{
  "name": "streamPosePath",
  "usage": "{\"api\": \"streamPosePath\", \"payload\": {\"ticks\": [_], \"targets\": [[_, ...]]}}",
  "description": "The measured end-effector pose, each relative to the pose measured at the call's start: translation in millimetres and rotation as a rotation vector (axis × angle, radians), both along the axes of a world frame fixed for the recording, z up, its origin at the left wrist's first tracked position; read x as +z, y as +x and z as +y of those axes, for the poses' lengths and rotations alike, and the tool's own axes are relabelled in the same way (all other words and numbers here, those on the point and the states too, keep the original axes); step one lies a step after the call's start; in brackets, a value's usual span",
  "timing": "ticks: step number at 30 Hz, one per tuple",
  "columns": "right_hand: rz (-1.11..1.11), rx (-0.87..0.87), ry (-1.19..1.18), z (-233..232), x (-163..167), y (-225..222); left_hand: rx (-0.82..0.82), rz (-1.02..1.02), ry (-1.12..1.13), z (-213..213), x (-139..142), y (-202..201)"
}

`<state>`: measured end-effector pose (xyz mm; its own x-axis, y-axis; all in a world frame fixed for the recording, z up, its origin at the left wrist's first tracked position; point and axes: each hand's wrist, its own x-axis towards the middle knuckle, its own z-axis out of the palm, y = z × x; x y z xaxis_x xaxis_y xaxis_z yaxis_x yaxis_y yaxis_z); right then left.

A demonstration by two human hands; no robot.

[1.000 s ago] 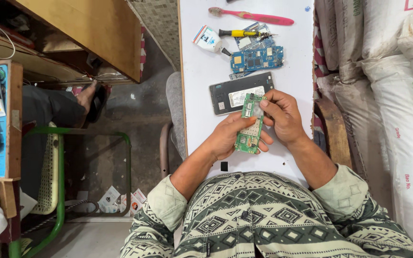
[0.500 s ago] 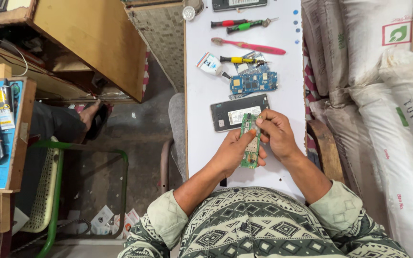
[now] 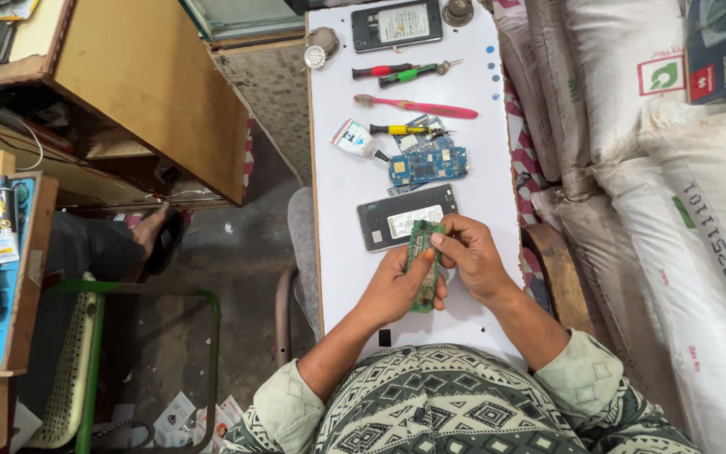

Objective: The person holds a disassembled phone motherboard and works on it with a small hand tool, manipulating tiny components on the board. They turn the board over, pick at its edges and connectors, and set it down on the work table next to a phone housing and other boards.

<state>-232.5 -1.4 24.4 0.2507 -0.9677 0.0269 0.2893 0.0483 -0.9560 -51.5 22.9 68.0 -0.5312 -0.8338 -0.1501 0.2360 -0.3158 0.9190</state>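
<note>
A: What are the hands doing?

B: Both are closing on a green circuit board point(image 3: 423, 266), held upright just over the white table point(image 3: 338, 202). The left hand point(image 3: 397, 290) is cupping its lower half from about eight o'clock, fingers wrapped around the edge. The right hand point(image 3: 468, 256) is pinching the upper part from three o'clock, thumb and fingertips pressed together on it.

A: And what is lying around the board?

B: Just beside it at eleven o'clock, a dark phone body point(image 3: 405, 217) is lying open side up. At twelve o'clock, farther up, a blue circuit board point(image 3: 427, 165) is resting, with a yellow-handled screwdriver point(image 3: 397, 129) just above that. Beyond them a pink toothbrush point(image 3: 418, 107) is lying crosswise, then two screwdrivers, one red-handled point(image 3: 381, 71) and one green-handled point(image 3: 413, 74). At the far end another phone shell point(image 3: 397, 25) is sitting. White sacks point(image 3: 632, 168) are stacked at three o'clock
</note>
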Motion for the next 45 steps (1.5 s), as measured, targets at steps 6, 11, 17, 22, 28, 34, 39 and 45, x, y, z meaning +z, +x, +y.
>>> {"api": "streamPosePath", "payload": {"ticks": [6, 11, 17, 22, 28, 34, 39, 45], "targets": [[-0.023, -0.001, -0.259, 7.0, 25.5, 0.8, 0.098, -0.546, -0.65, -0.7, 31.5, 25.9], [0.153, -0.071, -0.45, 19.1, 44.3, -6.8, 0.098, -0.531, -0.99, -17.1, 37.1, 37.8], [0.169, -0.091, -0.545, 21.3, 46.4, -5.7, 0.053, -0.497, -1.172, -35.0, 23.4, 39.5], [0.202, -0.116, -0.53, 20.3, 43.8, -3.8, 0.037, -0.493, -1.131, -36.6, 13.3, 38.2], [0.225, -0.123, -0.535, 20.7, 42.3, -2.3, 0.055, -0.468, -1.096, -37.6, 7.1, 37.6], [0.196, -0.115, -0.536, 19.4, 40.8, -3.2, 0.051, -0.528, -1.12, -38.1, 18.9, 35.9], [0.168, -0.115, -0.523, 19.1, 40.2, -5.1, 0.04, -0.741, -1.243, -34.1, 39.4, 39.1], [0.447, -0.228, -0.495, 16.4, 47.6, -6.8, 0.217, -1.099, -1.451, -25.3, 53.4, 43.6]]}}
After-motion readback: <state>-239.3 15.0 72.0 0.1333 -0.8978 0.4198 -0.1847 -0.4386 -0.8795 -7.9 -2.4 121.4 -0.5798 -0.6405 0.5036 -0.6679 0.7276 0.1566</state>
